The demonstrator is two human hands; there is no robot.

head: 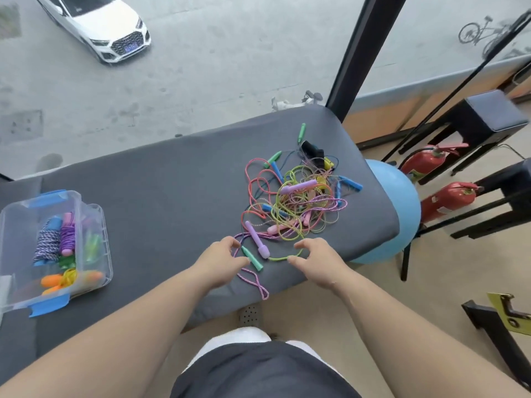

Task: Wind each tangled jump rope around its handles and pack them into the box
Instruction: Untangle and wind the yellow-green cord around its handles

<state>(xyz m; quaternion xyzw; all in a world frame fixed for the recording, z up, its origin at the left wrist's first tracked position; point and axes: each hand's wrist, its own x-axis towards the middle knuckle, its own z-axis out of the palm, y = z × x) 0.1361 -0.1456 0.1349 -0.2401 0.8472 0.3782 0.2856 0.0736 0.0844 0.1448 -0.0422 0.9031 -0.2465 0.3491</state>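
Box (99, 222) partly beyond left edge

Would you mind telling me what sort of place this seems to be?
Probably a gym or fitness studio: a padded grey bench, a blue exercise ball beside it, and tangled jump ropes.

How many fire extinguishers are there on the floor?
2. The far fire extinguisher is right of the blue ball, by a black stool; the near fire extinguisher is just below it. Others may be hidden.
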